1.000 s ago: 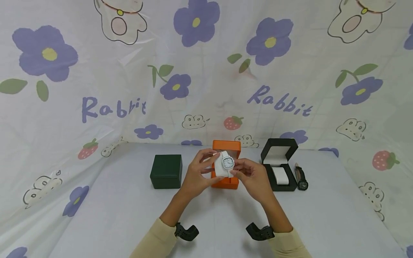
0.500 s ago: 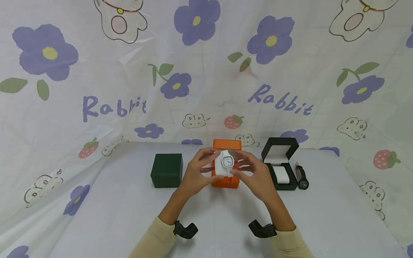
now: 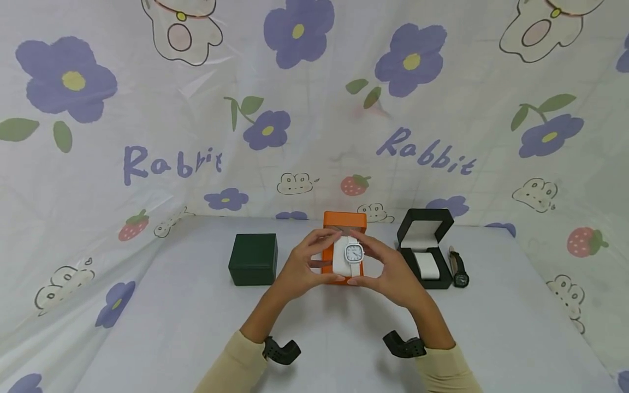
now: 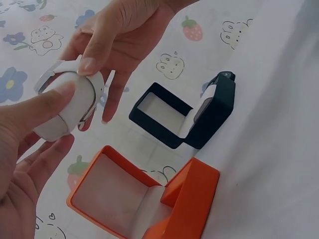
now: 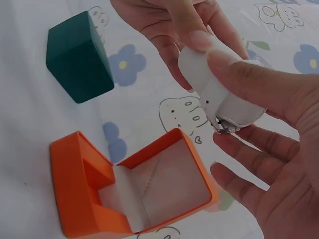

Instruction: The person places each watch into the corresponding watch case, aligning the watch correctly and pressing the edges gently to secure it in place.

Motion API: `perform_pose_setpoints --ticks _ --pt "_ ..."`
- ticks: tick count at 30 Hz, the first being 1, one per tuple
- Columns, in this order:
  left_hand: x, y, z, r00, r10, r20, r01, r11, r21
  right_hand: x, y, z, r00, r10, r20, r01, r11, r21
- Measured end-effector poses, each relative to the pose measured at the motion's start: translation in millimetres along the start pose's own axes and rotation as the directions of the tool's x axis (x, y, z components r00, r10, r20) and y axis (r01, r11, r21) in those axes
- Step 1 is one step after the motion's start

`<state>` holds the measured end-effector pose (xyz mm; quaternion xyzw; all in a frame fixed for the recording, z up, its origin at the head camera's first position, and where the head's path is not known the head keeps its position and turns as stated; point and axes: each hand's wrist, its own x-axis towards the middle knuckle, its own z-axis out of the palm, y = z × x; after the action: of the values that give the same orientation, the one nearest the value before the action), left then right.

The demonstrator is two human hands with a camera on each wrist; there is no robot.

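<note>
A white wristwatch with a square-cornered dial is wrapped round a white cushion, held up in front of an open orange watch box. My left hand grips one end of the cushion, thumb on the near side and fingers beyond. From the other side my right hand pinches the watch and its strap, its thumb lying over the white band. In the right wrist view the metal watch case shows below the cushion, near the right fingertips. The orange box's inner recess holds no cushion.
A closed dark green box stands to the left. On the right, a black watch box is open with a white cushion inside, and a dark-strapped watch lies beside it. A patterned cloth rises behind the table.
The watch and cushion have moved slightly right and down between the hands. My right fingers have shifted from the watch's side to span its top and bottom.
</note>
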<state>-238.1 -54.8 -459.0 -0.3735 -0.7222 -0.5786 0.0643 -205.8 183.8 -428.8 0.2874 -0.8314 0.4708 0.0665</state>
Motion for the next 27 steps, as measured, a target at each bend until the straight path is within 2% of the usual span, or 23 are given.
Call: perform_pose_setpoints --ticks 4,7,10,14,27 --pt "0.5 0.9 -4.5 0.998 -0.057 0.04 0.058 0.998 -0.03 0.0 -1.7 -1.4 1.0 0.001 -0.015 -0.001 1.0 0.005" --pt "0.3 1.1 -7.9 0.996 -0.073 0.053 0.077 0.995 -0.068 0.4 -1.7 -1.5 1.0 -0.008 -0.005 0.008 1.0 0.022" --pt "-0.5 1.3 -9.4 0.997 -0.071 0.043 0.075 0.992 -0.104 -0.2 -2.1 -2.6 0.999 -0.022 0.027 0.022 0.999 0.023" --pt "-1.3 2.3 -10.1 0.998 -0.065 0.018 0.066 0.992 -0.107 -1.7 -6.0 -5.5 0.998 -0.033 0.054 0.033 0.999 0.0" --pt "-0.3 4.8 -2.7 0.999 -0.05 -0.012 0.049 0.992 -0.117 -3.0 -3.6 -9.1 0.999 -0.027 0.019 0.028 1.0 -0.015"
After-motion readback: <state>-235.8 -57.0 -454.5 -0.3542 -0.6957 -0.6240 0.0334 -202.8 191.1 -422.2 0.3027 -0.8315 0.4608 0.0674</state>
